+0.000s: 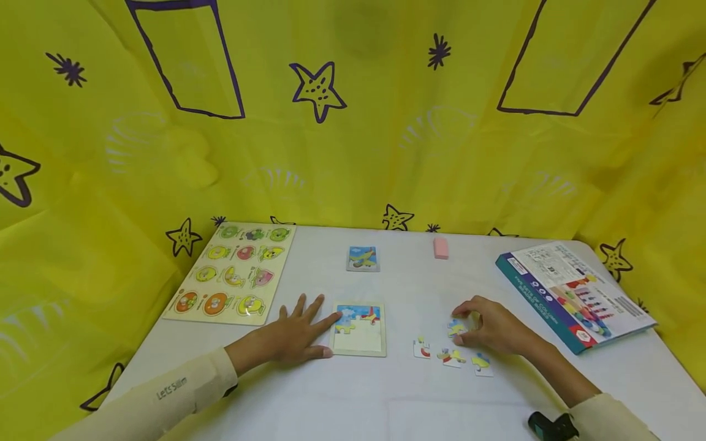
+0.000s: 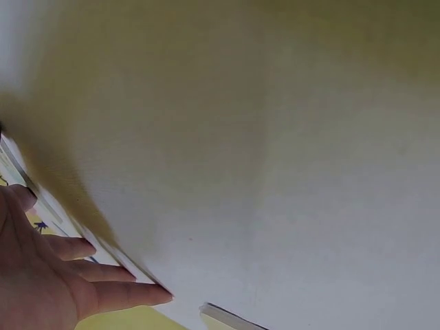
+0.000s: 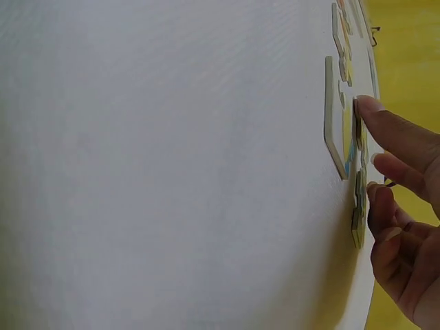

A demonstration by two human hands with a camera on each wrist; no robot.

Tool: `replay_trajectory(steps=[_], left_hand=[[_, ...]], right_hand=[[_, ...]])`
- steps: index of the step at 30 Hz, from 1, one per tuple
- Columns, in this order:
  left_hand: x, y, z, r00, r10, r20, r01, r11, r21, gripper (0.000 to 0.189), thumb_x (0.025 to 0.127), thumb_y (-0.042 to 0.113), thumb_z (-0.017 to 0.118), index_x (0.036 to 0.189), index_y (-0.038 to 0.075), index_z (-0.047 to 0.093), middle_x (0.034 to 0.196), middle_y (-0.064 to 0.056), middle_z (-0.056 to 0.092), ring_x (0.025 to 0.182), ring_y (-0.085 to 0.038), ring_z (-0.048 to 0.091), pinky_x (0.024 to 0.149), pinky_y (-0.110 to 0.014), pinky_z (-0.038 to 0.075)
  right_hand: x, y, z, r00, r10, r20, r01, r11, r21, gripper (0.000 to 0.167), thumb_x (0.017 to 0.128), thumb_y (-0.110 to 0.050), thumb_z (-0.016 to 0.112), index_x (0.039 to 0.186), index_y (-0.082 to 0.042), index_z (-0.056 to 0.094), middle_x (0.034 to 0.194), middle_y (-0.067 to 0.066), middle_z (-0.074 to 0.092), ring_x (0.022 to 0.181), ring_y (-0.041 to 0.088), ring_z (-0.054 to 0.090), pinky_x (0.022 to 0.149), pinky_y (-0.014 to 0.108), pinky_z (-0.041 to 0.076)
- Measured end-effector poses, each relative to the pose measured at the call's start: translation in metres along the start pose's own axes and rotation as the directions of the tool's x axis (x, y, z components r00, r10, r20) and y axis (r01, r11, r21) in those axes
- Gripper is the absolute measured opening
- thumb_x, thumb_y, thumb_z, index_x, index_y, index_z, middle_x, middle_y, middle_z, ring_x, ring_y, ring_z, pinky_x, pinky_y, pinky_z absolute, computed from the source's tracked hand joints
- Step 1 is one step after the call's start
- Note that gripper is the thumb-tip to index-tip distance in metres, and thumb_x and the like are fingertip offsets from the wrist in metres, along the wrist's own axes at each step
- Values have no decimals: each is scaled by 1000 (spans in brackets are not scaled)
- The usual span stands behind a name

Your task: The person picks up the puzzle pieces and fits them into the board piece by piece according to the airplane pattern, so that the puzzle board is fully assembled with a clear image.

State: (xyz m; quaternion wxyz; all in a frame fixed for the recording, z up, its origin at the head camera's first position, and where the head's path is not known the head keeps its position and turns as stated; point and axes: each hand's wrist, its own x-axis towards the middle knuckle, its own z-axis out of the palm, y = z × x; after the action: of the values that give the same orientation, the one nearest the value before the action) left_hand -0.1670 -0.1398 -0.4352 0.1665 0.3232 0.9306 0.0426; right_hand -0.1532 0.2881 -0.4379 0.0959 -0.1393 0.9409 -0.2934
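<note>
My left hand lies with spread fingers at the left side of a small square jigsaw tray, its index fingertip and thumb touching the frame. Joined pieces fill the tray's top and part of its left side, picturing blue sky and something red and yellow. On the right, my right hand pinches a blue and yellow jigsaw piece between thumb and fingers, at the table surface. Just nearer lie three loose pieces: a red and white piece, a yellow piece and another yellow piece.
A fruit puzzle board lies at the left. Towards the back are a small airplane picture tile and a pink block. At the right sits a teal-edged box. A yellow patterned curtain hangs behind the white table.
</note>
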Motion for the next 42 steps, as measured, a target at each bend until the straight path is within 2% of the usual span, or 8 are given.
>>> replay_trajectory(steps=[5, 13, 16, 19, 23, 31, 35, 42], left_hand=[[0, -1, 1, 1000, -2, -4, 2, 1000, 6, 74, 98, 66, 44, 160, 30, 25, 167, -23, 14, 146, -60, 13, 104, -80, 26], [1, 0, 0, 1000, 3, -3, -3, 1000, 5, 74, 98, 65, 45, 160, 29, 26, 166, -23, 15, 146, -61, 13, 104, -80, 26], [0, 0, 0, 1000, 0, -3, 0, 1000, 8, 73, 98, 64, 46, 160, 30, 26, 166, -23, 15, 146, -61, 14, 104, -80, 27], [0, -1, 0, 1000, -3, -1, 3, 1000, 8, 73, 98, 64, 46, 160, 30, 26, 166, -23, 14, 146, -61, 14, 104, -79, 27], [0, -2, 1, 1000, -1, 0, 1, 1000, 8, 73, 98, 65, 45, 160, 31, 26, 167, -22, 14, 146, -60, 13, 104, -79, 26], [1, -2, 0, 1000, 3, -1, -3, 1000, -6, 74, 97, 66, 45, 160, 31, 26, 167, -22, 15, 146, -60, 13, 104, -80, 26], [1, -1, -1, 1000, 5, 0, -5, 1000, -5, 74, 98, 65, 45, 160, 30, 26, 166, -23, 15, 146, -61, 13, 104, -80, 26], [1, -1, 0, 1000, 5, -3, -5, 1000, -8, 74, 97, 65, 46, 160, 30, 27, 166, -23, 16, 146, -61, 14, 103, -80, 26]], right_hand=[[0, 0, 1, 1000, 18, 10, -18, 1000, -2, 49, 77, -34, 87, 118, -13, 71, 106, 0, 64, 99, 21, 56, 87, 39, 48], [-1, -3, 1, 998, 39, 48, -41, 998, 51, 43, 80, -29, 86, 116, -11, 70, 109, 2, 64, 102, 22, 55, 90, 43, 51], [0, -5, 1, 997, 40, 66, -45, 997, 70, 42, 80, -27, 85, 114, -11, 67, 107, 2, 63, 100, 21, 55, 89, 39, 51], [2, -7, 0, 995, 60, 80, -68, 993, 102, 41, 80, -25, 86, 112, -12, 64, 101, 2, 62, 92, 20, 55, 80, 30, 52], [3, -6, 1, 996, 40, 85, -52, 989, 135, 40, 81, -21, 85, 113, -11, 63, 97, 3, 60, 85, 20, 53, 68, 23, 49], [5, -1, 3, 995, -78, 59, 67, 984, 167, 33, 88, -14, 77, 116, -8, 62, 95, 4, 58, 75, 13, 53, 66, 19, 46], [6, -2, 3, 995, -81, 54, 70, 980, 188, 33, 89, -14, 76, 117, -6, 62, 90, 2, 60, 73, 11, 53, 64, 19, 44], [7, -5, 6, 996, -83, 39, 75, 982, 173, 20, 89, -16, 76, 105, -10, 65, 86, -1, 60, 75, 11, 52, 64, 19, 44]])
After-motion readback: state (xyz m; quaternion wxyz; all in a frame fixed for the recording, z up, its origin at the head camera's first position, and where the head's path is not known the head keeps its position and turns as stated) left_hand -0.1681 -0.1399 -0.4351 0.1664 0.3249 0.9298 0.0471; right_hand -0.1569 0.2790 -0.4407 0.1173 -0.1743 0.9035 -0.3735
